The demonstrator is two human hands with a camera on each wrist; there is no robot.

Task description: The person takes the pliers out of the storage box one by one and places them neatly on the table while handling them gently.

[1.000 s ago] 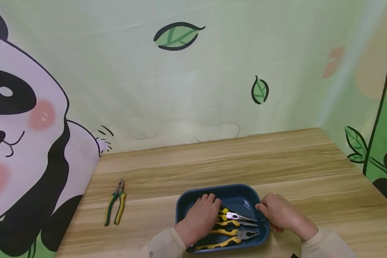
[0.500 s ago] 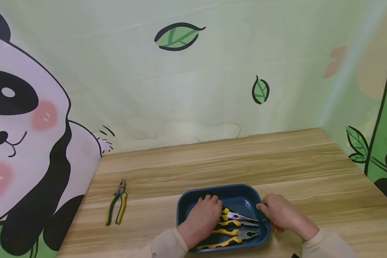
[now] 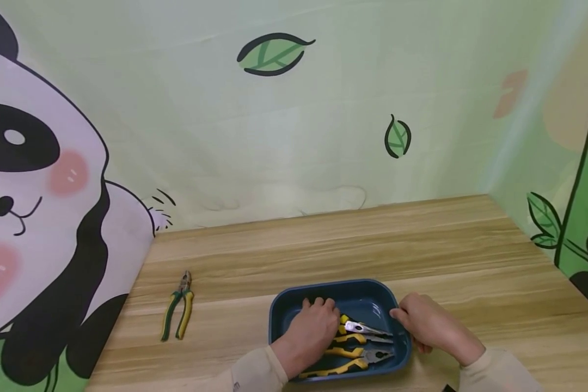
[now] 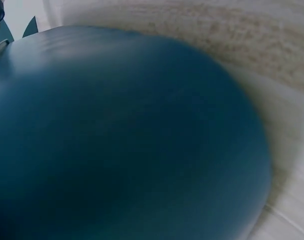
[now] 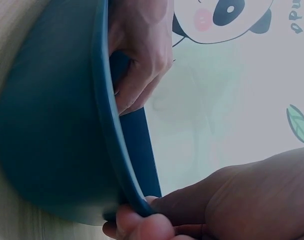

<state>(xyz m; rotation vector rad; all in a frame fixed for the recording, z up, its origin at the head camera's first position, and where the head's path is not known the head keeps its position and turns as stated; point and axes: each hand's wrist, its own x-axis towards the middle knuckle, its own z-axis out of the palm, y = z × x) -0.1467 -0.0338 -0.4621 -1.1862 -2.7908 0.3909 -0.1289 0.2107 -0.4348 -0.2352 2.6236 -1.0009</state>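
Note:
A dark blue tray (image 3: 367,304) holds several pliers with yellow-and-black handles. My left hand (image 3: 307,335) reaches into it, fingers curled down over the handles of long-nose pliers (image 3: 356,327); the fingertips are hidden in the head view. In the right wrist view the left hand (image 5: 141,55) bends over the rim into the tray. My right hand (image 3: 431,324) pinches the tray's right rim between thumb and fingers. Nearer the front lie other slim-nosed pliers (image 3: 372,340) and flat-nosed combination pliers (image 3: 374,357), heads to the right. The left wrist view is filled by the tray's outside wall (image 4: 131,130).
Green-and-yellow pliers (image 3: 185,281) lie on the wooden table (image 3: 235,261) left of the tray, head pointing away. A printed cloth wall (image 3: 201,136) with a panda and leaves closes the back and sides.
My left hand has shifted very slightly rightward over the pliers. The right hand keeps its hold on the rim, and the tray stays in place.

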